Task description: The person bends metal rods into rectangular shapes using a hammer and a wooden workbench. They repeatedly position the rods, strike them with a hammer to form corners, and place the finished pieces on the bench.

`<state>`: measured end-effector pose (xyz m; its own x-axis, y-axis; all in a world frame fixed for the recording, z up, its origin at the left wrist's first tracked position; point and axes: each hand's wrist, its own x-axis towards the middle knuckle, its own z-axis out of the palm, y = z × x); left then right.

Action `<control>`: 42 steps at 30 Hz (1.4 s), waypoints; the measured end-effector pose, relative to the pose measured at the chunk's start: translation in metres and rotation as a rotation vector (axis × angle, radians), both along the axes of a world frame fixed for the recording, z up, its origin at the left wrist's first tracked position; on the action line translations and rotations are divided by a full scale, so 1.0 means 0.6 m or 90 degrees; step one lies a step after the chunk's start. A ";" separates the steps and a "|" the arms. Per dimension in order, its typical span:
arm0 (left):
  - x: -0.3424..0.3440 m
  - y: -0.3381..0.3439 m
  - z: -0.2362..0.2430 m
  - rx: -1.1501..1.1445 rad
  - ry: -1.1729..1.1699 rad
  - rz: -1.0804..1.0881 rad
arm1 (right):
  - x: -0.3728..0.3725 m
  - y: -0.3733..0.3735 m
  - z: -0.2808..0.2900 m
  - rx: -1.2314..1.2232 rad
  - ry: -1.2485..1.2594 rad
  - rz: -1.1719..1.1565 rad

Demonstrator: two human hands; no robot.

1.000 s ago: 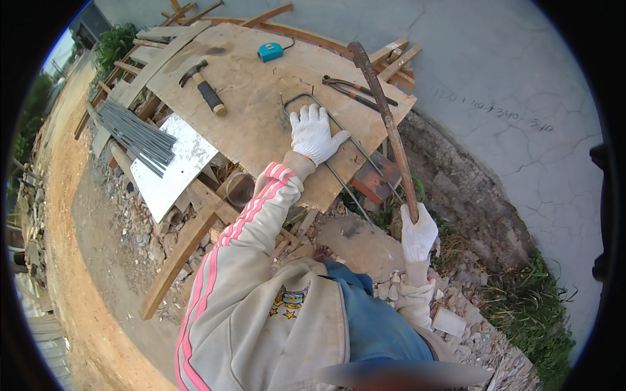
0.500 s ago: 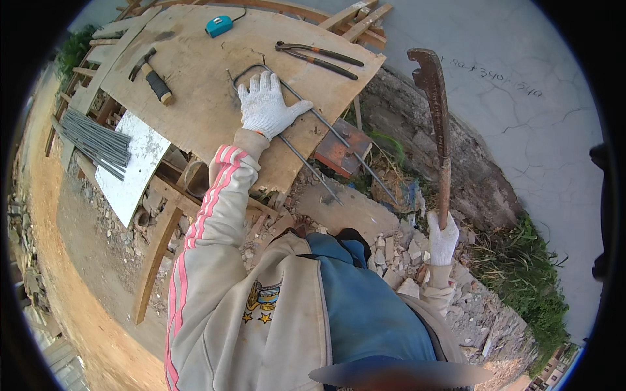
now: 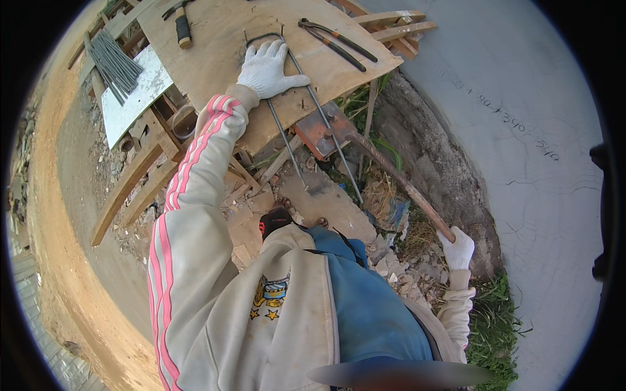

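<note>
We are in the middle of bending a steel rod (image 3: 306, 107) on the plywood worktop (image 3: 215, 45). Our left hand (image 3: 267, 68), gloved in white, lies flat with fingers spread, pressing down the rod's curved end near the worktop's edge; it is not closed around anything. Our right hand (image 3: 456, 249), also gloved, is clamped tight on the far end of a long rusty lever (image 3: 398, 179), which runs down from a rusty bracket (image 3: 319, 130) at the worktop's edge.

The rod looks thin and dark, folded into a narrow loop, its two legs running off the worktop over the rubble. We judge that the next move calls for a steady pull on the lever while the left hand keeps the loop pinned.

A hammer (image 3: 182, 26) and pincers (image 3: 339, 40) lie further up the worktop.
</note>
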<state>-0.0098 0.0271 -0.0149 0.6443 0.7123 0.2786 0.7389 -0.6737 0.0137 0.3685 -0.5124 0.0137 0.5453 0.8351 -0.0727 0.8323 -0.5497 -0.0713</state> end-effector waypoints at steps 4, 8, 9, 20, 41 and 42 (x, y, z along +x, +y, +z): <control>0.000 -0.002 -0.004 0.006 -0.011 0.009 | 0.062 0.058 0.010 -0.017 -0.020 0.089; 0.002 -0.007 -0.005 0.023 0.009 0.036 | 0.102 0.105 0.016 -0.022 -0.012 0.161; 0.003 -0.009 -0.005 0.025 0.000 0.038 | 0.111 0.114 0.017 -0.016 0.005 0.171; 0.001 -0.013 0.000 0.011 -0.015 0.046 | 0.197 0.211 0.020 -0.034 -0.079 0.256; 0.002 0.001 -0.011 0.021 -0.018 0.027 | 0.177 0.194 -0.012 -0.005 -0.065 0.233; 0.003 0.002 -0.012 0.021 -0.018 0.022 | 0.180 0.197 -0.016 0.000 -0.065 0.235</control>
